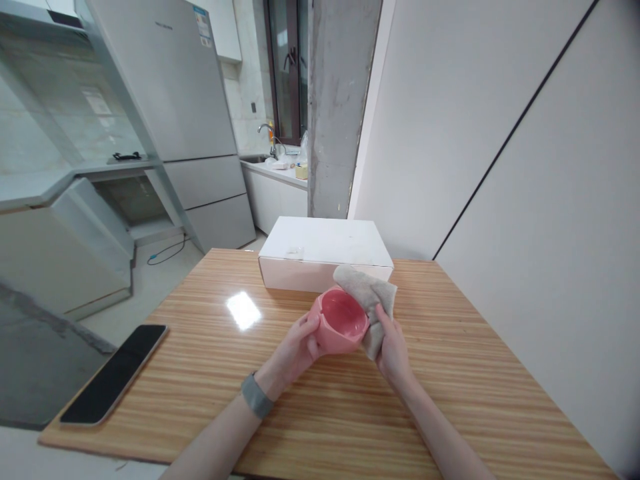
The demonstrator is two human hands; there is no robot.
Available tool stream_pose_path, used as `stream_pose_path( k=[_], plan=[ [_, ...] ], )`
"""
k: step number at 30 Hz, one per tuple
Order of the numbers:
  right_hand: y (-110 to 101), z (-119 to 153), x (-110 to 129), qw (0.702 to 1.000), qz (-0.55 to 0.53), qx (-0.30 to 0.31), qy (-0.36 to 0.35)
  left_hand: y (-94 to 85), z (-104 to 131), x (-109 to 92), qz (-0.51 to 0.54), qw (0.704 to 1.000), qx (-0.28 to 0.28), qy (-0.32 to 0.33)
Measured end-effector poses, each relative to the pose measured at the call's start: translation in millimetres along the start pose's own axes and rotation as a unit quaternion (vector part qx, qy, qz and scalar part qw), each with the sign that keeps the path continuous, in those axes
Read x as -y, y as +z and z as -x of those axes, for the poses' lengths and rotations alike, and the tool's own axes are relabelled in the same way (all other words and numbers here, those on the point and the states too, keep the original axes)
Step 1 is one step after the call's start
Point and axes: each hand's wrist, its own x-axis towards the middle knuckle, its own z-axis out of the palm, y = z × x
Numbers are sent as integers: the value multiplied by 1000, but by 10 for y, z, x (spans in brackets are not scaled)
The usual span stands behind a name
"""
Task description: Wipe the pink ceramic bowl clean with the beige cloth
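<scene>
A pink bowl-like container (pixel 336 341) with an angular rim is held above the table, tilted so its glossy inside shows. My left hand (pixel 299 347) grips its left side, thumb on the outer wall near the rim. On the other side, my right hand (pixel 391 343) is closed on a light grey cloth (pixel 367 293). The cloth lies against the container's right rim, its upper part sticking out past the back edge. Fingers of my right hand behind the cloth are hidden.
The wood-grain table (pixel 450 387) carries a white box (pixel 327 247) at its far edge and a dark-screened phone or tablet (pixel 117 373) at the left. A white wall panel (pixel 525 187) borders the right side. Beyond stand a fridge (pixel 175 100) and a sink counter (pixel 280 175).
</scene>
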Motion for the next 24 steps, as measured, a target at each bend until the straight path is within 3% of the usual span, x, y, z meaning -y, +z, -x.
stream_pose_path(
  k=[13,24],
  plan=[
    [3,57,-87,1000,-6,22,-5,2,-56,-45,39,995,-32,91],
    [-10,9,-43,1000,-28,4,-2,-60,-37,14,-21,998,-31,45]
  ],
)
